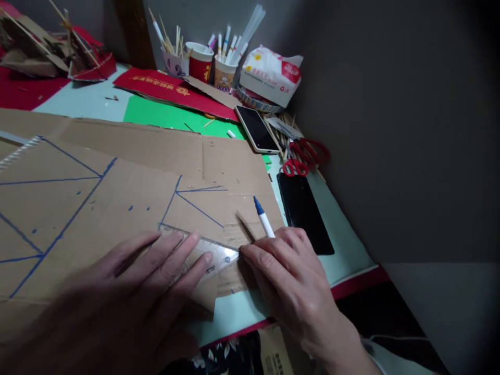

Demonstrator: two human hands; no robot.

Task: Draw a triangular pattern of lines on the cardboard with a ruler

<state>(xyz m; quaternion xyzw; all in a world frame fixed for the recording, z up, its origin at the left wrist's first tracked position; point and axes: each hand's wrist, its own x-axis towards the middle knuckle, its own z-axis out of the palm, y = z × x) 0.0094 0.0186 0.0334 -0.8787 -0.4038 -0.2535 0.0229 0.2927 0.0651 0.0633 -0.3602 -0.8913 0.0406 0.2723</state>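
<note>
A sheet of brown cardboard [133, 177] with blue drawn lines lies across the table. My left hand [156, 271] rests on it with fingers stretched out, pressing down a clear plastic set square [224, 255]. The fingers cover part of the set square. In my right hand [291, 276] is a white marker [266, 223], its blue end pointing up and away. My right fingertips are at the right corner of the set square, and the marker's lower end is hidden by them. Above the set square, a blue arrow-like shape [177, 191] is drawn.
Right of the cardboard lie a phone [258, 130], red-handled scissors [297, 151] and a flat black slab [307, 213]. Behind stand a red cup [200, 65], a cup of markers [224, 73] and a tissue pack [269, 78]. Red cardboard models [91, 62] sit at back left.
</note>
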